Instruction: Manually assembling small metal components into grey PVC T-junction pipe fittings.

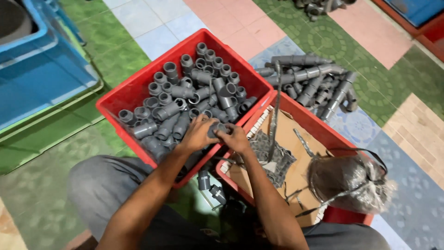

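My left hand (198,134) and my right hand (236,138) meet over the near edge of a red crate (121,95), both closed around one grey plastic pipe fitting (216,128). The crate is full of several similar grey pipe fittings (185,92), elbows and couplers lying in a heap. My forearms reach up from the bottom of the view, over my grey-trousered knees.
A second red crate (303,115) at right holds cardboard, grey strips and a clear plastic bag (349,180) of dark parts. Assembled grey pipe pieces (314,83) lie on the patterned floor beyond it. Two loose fittings (209,185) rest between the crates. A blue tub (41,69) stands at left.
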